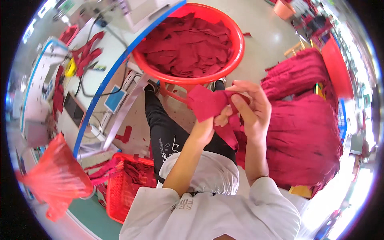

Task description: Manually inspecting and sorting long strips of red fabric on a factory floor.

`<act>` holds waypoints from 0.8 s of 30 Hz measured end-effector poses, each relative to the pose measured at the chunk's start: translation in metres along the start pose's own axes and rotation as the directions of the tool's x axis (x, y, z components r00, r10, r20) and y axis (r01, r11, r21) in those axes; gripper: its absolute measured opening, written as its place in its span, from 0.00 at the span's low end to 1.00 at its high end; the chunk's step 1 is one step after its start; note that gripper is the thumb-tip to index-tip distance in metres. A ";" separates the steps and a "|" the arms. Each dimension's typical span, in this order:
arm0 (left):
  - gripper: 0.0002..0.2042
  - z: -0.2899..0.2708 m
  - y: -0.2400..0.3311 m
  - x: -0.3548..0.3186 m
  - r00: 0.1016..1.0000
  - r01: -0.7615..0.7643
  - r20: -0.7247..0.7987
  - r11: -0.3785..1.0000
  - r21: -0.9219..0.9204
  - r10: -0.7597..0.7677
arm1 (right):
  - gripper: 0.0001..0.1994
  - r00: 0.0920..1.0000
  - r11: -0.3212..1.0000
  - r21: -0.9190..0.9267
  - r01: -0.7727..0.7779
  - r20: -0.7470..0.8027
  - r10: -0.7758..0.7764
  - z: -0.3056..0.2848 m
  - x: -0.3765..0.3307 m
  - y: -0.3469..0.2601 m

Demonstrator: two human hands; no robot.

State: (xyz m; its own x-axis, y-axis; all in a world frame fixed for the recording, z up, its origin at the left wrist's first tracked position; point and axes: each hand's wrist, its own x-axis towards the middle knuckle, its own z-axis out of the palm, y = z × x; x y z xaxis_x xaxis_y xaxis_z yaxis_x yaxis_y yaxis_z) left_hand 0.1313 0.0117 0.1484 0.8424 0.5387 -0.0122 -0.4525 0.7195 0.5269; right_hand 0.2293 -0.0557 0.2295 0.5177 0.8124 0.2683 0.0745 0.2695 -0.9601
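A dark red fabric piece (208,105) is held up in front of the person's chest, just below the rim of a round red basin (239,52), with a narrow strip trailing off its left edge. The left hand (206,130) rises from below, its grip closed on the lower edge of the cloth, fingers tucked behind it. The right hand (250,106) curls over the top right corner, thumb and fingers pinched shut on a fold (the fingertips point left). Both forearms are bare and come up from short white sleeves.

The basin is heaped with more cut red pieces and sits beside a white bench (108,56) edged in blue, which carries a sewing machine, cables and a few red scraps. The floor is pale and glossy, with red offcuts scattered on it. At the right lie two large piles of red cloth (308,136). One red mesh basket (128,182) stands at the lower left, beside a translucent red bag (58,180).
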 end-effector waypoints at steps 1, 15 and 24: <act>0.13 -0.007 -0.004 -0.003 0.998 -0.052 0.026 0.998 0.041 0.051 | 0.15 0.999 0.999 -0.051 -0.007 0.051 0.009 0.002 0.003 0.007; 0.20 -0.062 -0.021 -0.008 0.992 -0.112 -0.067 0.992 -0.055 0.108 | 0.22 0.945 0.991 -0.115 -0.067 0.311 0.100 0.034 0.017 0.029; 0.18 -0.038 0.001 0.000 0.914 0.042 -0.406 0.993 0.112 0.007 | 0.21 0.955 0.942 -0.242 -0.233 0.127 0.269 0.017 -0.009 0.053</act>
State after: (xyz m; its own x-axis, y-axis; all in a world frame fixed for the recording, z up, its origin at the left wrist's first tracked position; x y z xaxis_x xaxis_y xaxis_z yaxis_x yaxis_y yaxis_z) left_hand 0.1194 0.0289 0.1169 0.6478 0.6751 -0.3530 -0.3808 0.6883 0.6174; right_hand 0.2140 -0.0402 0.1776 0.4059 0.9139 0.0076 0.1552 -0.0607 -0.9860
